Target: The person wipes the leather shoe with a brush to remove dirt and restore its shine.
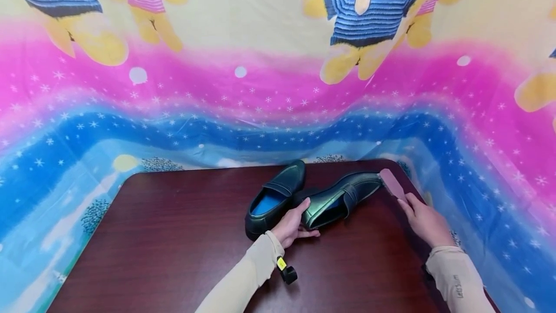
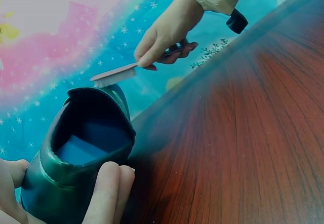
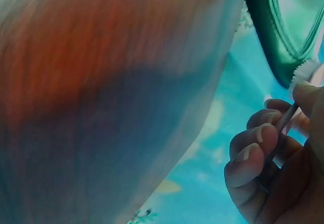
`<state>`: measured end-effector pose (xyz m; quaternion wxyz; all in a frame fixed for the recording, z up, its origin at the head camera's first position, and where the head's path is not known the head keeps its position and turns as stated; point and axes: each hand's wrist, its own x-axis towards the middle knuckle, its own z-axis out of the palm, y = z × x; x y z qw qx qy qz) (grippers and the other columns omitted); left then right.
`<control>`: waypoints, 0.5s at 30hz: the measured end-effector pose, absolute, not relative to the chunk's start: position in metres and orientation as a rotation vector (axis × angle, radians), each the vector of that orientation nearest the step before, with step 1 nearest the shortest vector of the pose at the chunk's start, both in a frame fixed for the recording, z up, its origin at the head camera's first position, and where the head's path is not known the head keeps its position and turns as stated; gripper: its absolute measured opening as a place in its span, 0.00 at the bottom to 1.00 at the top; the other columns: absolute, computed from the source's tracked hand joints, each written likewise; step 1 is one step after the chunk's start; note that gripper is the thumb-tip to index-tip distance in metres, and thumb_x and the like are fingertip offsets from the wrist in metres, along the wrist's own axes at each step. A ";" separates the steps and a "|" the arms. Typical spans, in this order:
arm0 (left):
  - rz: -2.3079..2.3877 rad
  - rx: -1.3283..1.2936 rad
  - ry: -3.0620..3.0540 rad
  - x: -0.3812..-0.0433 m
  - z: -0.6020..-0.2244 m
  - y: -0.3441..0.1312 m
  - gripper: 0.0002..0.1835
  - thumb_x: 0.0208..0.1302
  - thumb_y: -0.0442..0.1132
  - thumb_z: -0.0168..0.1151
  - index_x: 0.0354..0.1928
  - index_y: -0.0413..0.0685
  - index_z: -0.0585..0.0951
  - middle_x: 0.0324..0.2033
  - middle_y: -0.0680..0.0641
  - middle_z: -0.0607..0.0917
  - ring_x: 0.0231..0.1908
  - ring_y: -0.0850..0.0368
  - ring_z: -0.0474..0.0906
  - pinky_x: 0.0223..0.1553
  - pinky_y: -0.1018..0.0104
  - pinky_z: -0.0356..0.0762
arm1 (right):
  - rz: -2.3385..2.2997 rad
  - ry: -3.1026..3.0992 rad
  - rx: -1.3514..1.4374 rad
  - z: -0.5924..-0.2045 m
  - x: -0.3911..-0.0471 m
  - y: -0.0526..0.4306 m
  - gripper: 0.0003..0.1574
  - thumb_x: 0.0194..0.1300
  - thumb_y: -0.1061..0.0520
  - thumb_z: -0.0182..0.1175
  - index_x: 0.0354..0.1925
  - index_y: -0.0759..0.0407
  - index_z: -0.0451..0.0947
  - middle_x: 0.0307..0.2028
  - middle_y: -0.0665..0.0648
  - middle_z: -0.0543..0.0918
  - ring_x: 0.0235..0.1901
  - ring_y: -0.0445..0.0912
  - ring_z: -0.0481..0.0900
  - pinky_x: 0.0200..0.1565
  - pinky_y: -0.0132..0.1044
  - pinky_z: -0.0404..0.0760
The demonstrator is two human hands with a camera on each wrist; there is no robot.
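My left hand (image 1: 292, 226) grips a dark green-black leather loafer (image 1: 325, 205) around its heel, thumb on one side and fingers on the other in the left wrist view. That loafer is raised at a tilt, with its toe pointing to the far right. In my right hand (image 1: 427, 221) is a pink-backed brush (image 1: 392, 184) with white bristles, its handle gripped by curled fingers (image 3: 246, 165). The bristles (image 3: 305, 72) are right at the toe of the held loafer. A second matching loafer (image 1: 278, 188), with a blue insole, stands on the table left of the first one.
A dark reddish-brown wooden table (image 1: 173, 235) with rounded far corners lies under everything. Patterned cloth (image 1: 260, 95) with bears and snowflakes hangs behind and along both sides, close to the table edges. A black strap piece with a yellow label (image 1: 286, 270) sits at my left wrist.
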<state>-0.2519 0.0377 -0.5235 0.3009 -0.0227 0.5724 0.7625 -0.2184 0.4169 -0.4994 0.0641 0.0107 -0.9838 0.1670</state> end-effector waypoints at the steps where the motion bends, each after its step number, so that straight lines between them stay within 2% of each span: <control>1: 2.024 -0.062 1.519 -0.252 -0.524 0.038 0.36 0.76 0.64 0.53 0.67 0.38 0.73 0.50 0.37 0.84 0.44 0.32 0.87 0.50 0.51 0.87 | 0.511 -2.976 0.021 -0.501 -0.218 0.420 0.21 0.83 0.39 0.43 0.45 0.54 0.66 0.22 0.55 0.65 0.24 0.49 0.71 0.29 0.44 0.69; 8: 2.029 -0.071 1.511 -0.252 -0.525 0.037 0.37 0.76 0.64 0.53 0.66 0.38 0.73 0.50 0.37 0.84 0.47 0.28 0.86 0.49 0.51 0.87 | 0.517 -3.024 -0.030 -0.500 -0.212 0.429 0.23 0.84 0.38 0.40 0.45 0.55 0.66 0.24 0.55 0.67 0.26 0.50 0.71 0.30 0.45 0.68; 15: 2.030 -0.064 1.516 -0.252 -0.524 0.038 0.35 0.77 0.64 0.52 0.63 0.38 0.76 0.48 0.37 0.85 0.46 0.29 0.86 0.49 0.51 0.87 | 0.534 -3.056 -0.062 -0.496 -0.209 0.429 0.26 0.84 0.37 0.37 0.47 0.57 0.65 0.25 0.56 0.67 0.26 0.52 0.71 0.30 0.47 0.68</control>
